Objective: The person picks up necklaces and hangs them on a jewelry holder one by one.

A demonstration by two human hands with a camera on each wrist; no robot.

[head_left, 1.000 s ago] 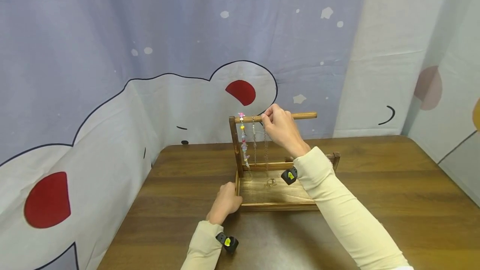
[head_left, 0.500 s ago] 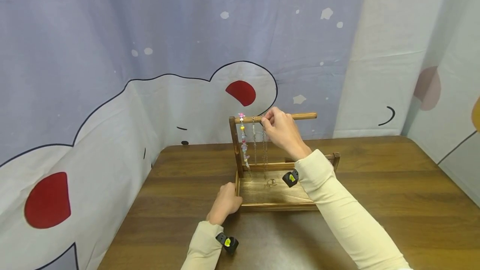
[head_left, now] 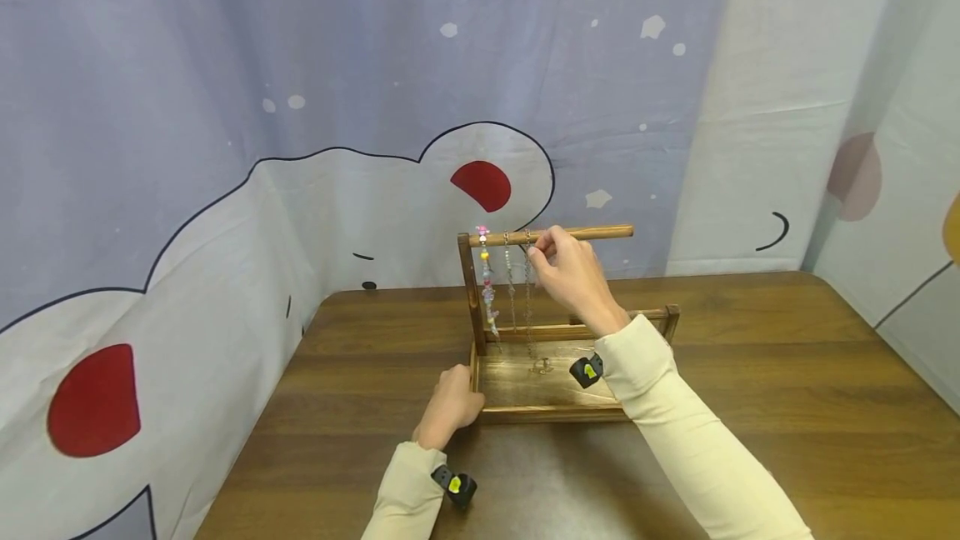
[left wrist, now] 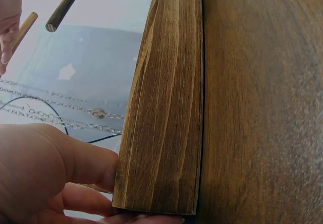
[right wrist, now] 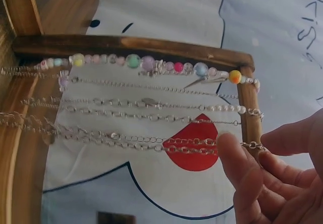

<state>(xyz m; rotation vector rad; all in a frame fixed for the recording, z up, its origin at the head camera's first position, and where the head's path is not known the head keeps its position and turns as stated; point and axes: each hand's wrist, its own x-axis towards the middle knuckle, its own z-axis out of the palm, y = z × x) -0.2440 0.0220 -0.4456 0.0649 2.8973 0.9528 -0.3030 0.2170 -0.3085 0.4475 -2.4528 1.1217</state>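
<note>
A wooden jewelry stand has a tray base and a raised bar. My left hand grips the front left corner of its tray; in the left wrist view, the fingers curl round the end of a wooden side. My right hand is at the bar, thumb and finger pinching the top of a silver chain necklace looped over it. To the left hang a pearl-and-chain necklace and a colourful beaded necklace. The necklace's lower end hangs down to the tray floor.
Small gold-coloured rings lie on the tray floor. The stand's bar ends free on the right. A brown wooden table bears the stand, and a printed curtain hangs behind it.
My right hand has moved slightly down and right from the bar, leaving the necklace's top links visible over it. The left hand keeps its place on the stand.
</note>
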